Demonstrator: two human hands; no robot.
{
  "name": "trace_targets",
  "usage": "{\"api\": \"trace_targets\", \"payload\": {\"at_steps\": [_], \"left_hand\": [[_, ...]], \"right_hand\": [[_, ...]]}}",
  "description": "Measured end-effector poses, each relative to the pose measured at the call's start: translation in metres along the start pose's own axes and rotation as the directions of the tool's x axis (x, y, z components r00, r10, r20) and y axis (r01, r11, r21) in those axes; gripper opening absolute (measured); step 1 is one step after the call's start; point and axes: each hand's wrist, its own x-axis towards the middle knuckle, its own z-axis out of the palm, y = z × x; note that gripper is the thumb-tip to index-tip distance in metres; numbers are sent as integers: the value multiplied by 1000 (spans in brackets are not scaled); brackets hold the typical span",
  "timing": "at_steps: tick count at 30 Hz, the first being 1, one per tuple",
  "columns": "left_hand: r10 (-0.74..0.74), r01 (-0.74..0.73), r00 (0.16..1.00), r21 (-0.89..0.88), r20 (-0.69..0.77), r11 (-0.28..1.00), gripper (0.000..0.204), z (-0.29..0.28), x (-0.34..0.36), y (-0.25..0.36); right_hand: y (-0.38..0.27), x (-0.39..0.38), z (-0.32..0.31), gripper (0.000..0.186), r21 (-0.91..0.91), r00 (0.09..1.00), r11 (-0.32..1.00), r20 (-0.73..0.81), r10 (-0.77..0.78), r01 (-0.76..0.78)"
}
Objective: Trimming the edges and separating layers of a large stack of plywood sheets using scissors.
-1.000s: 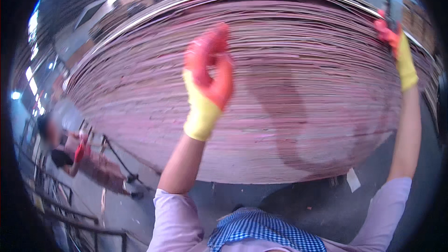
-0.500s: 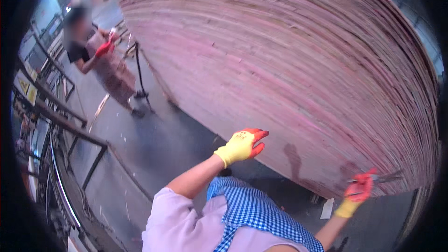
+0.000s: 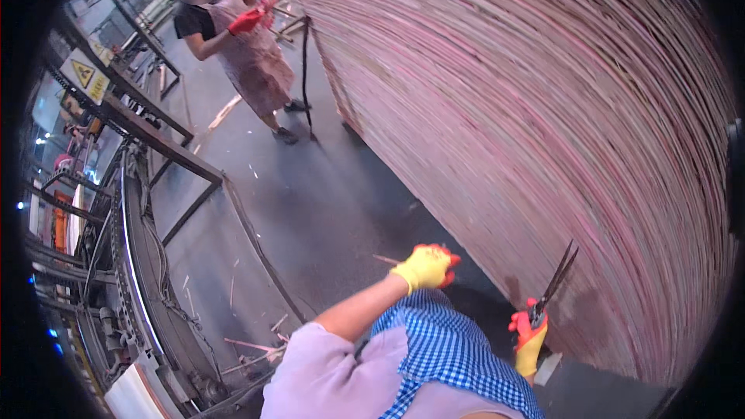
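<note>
In my right hand point(image 3: 529, 335), gloved in yellow with red fingers, is a pair of scissors point(image 3: 553, 282). Their long dark blades point up and away, slightly apart, close to the side of a tall stack of thin pinkish sheets point(image 3: 504, 109). My left hand point(image 3: 428, 267), in a matching glove, is closed in front of my blue checked apron point(image 3: 458, 341), near the stack's lower edge. A thin pale sliver point(image 3: 385, 259) shows just left of that hand; I cannot tell whether the fingers hold it or it lies beyond.
A person in a pinkish apron and red gloves point(image 3: 247, 46) stands at the far left corner of the stack. Along the left run a dark metal railing point(image 3: 155, 138) with a yellow warning sign point(image 3: 85, 76) and machinery with a rail point(image 3: 133, 240). Wood scraps point(image 3: 252, 351) litter the floor.
My view has turned left. My left hand's fingers have closed from a looser pose. My right hand has turned, so the scissors now point upward instead of to the right along the stack.
</note>
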Motion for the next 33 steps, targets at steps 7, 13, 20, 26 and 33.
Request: {"api": "trace_targets", "payload": {"at_steps": [7, 13, 20, 26, 33], "left_hand": [[-104, 103, 995, -90, -6, 991, 43, -21, -18, -27], [-96, 94, 995, -71, -37, 993, 45, -57, -26, -59], [-87, 86, 996, -53, -21, 995, 48, -99, -2, -90], [189, -203, 914, 0, -358, 979, 56, -151, 62, -97], [401, -322, 580, 252, -709, 912, 69, -255, 143, -26]], "right_hand": [[0, 35, 48, 45, 36, 995, 998, 89, 45, -48], [8, 54, 89, 43, 84, 984, 990, 150, 96, -110], [1, 66, 135, 57, 103, 985, 986, 123, 119, -132], [-17, 44, 148, 80, 278, 991, 952, -5, 134, -127], [-43, 18, 141, 84, 517, 998, 855, -70, 10, 28]]}}
